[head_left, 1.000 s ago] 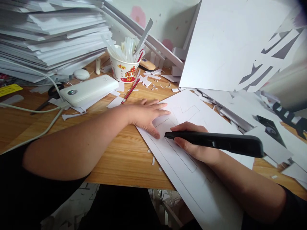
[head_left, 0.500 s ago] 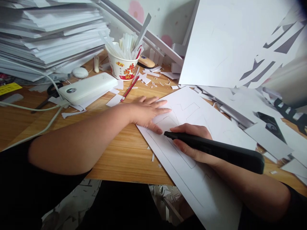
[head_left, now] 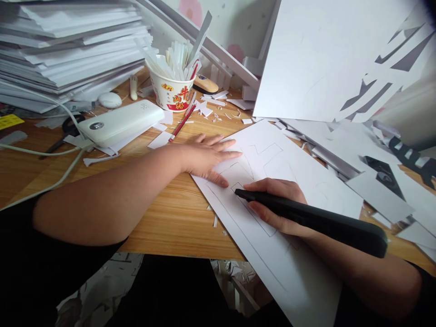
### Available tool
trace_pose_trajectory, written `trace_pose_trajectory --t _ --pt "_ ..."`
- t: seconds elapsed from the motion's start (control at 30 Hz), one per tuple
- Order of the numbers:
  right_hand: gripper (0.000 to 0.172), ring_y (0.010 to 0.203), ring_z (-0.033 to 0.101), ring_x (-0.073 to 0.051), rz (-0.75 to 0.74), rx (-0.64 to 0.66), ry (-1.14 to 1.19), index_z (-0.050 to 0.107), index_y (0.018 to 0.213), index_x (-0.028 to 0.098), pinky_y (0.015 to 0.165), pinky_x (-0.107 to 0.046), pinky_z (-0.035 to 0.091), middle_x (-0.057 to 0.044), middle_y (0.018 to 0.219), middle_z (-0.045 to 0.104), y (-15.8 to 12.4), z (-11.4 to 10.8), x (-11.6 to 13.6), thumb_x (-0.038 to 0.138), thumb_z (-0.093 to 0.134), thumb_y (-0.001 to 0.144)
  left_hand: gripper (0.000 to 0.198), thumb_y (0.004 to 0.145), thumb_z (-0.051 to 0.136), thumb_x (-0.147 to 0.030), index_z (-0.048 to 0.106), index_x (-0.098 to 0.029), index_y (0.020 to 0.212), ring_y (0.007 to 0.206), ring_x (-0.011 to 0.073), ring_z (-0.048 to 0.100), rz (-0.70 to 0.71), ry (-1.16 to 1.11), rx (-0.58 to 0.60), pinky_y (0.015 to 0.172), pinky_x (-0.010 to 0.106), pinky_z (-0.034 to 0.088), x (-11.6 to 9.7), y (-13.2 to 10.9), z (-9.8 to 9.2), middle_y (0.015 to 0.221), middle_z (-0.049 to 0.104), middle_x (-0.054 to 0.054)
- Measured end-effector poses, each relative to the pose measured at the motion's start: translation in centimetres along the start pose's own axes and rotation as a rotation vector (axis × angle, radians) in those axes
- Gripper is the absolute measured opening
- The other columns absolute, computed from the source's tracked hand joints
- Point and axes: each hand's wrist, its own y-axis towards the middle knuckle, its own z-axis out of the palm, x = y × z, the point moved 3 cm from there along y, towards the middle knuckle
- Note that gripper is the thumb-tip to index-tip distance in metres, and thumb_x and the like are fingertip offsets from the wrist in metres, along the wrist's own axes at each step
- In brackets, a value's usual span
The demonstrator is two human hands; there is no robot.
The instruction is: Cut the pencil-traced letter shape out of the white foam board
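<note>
A white foam board (head_left: 306, 290) with pencilled outlines lies slantwise on the table and juts over its front edge. Spread flat, my left hand (head_left: 209, 156) rests across the board's left edge, its thumb beside a drawn line. My right hand (head_left: 279, 197) is wrapped round a long black utility knife (head_left: 316, 218), with the handle lying back over my forearm. The knife's tip meets the board at a small drawn rectangle, just right of my left thumb. I cannot make out the blade itself.
At the back left are stacked white boards (head_left: 78, 50), a white power bank (head_left: 119, 122) with cables, and scissors (head_left: 70, 125). A paper cup (head_left: 172, 91) of strips stands near a red pencil (head_left: 182, 122). Behind leans a cut-out board (head_left: 306, 59); scraps and a black phone-like object (head_left: 384, 177) lie right.
The knife tip has moved slightly along the drawn rectangle, away from my left thumb, and its rear end has swung down and right. My left hand stays flat; the view has shifted a little.
</note>
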Motion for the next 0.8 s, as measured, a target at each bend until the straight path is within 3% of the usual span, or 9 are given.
trace_pose_trajectory --t 0.8 --pt "0.020 0.067 0.068 -0.013 -0.077 -0.002 -0.070 0.064 0.103 0.016 0.062 -0.021 0.053 -0.005 0.082 0.073 -2.0 -0.7 1.0 0.015 0.062 0.083 0.100 0.075 0.052 -0.081 0.011 -0.041 0.157 0.150 0.0447 -0.007 -0.012 0.033 0.016 0.117 0.061 -0.003 -0.3 -0.2 -0.2 0.168 -0.007 -0.003"
